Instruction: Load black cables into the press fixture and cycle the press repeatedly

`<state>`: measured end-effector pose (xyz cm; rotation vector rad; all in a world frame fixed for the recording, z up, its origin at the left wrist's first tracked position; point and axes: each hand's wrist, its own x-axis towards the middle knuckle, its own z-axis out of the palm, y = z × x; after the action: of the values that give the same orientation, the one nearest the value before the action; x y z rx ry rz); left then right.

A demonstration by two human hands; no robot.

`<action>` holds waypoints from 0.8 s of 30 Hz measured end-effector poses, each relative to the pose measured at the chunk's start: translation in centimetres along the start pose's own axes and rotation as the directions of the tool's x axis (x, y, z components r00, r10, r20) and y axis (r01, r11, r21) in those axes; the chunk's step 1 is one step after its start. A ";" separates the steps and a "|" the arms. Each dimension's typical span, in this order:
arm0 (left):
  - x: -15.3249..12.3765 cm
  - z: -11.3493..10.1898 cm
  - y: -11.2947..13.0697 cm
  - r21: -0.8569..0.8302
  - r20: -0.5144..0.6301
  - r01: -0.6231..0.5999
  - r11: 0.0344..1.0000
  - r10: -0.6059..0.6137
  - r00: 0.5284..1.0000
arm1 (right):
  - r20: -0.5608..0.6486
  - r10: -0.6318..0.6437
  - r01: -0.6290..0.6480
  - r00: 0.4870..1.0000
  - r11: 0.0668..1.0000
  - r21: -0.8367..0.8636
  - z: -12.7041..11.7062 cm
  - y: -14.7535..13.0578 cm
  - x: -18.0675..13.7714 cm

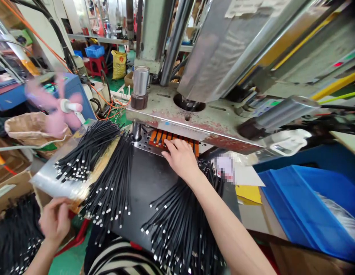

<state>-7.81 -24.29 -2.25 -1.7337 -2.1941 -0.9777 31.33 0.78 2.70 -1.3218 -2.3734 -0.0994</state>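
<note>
My right hand (180, 156) reaches forward with its fingers curled onto the orange slotted fixture (158, 138) under the press plate (191, 118); whether it holds anything is hidden. My left hand (55, 220) is low at the left with its fingers closed in a loose pinch near the edge of a cardboard tray (48, 179); what it pinches is too small to make out. Black cable pieces with metal ends lie in bundles: one on the tray (88, 149), one beside it (111, 183), one under my right forearm (180, 221).
A tall press machine (223, 49) fills the back. A pink fan (61, 109) spins at the left. A blue bin (306, 206) sits at the right, a box of more black cables (14, 233) at the lower left. A brown sack (31, 128) lies behind the tray.
</note>
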 end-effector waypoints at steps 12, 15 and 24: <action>18.2 12.2 14.5 0.283 0.538 -0.286 0.915 0.095 0.837 | -0.198 0.082 -0.098 0.977 0.992 -0.074 -1.3 0.6 -4.9; 20.0 13.8 14.5 0.296 0.612 -0.204 0.933 -0.021 0.790 | -0.054 0.435 -0.436 0.899 0.872 -0.223 -2.0 0.8 -8.4; 20.5 13.0 12.9 -0.046 0.596 -0.114 0.992 0.118 0.794 | 0.272 0.712 -0.753 0.648 0.653 0.083 0.1 2.7 -12.2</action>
<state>1.04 1.14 3.21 -2.4048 -2.3668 -0.4295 39.11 -7.46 -2.55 -2.1731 -1.7279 0.5298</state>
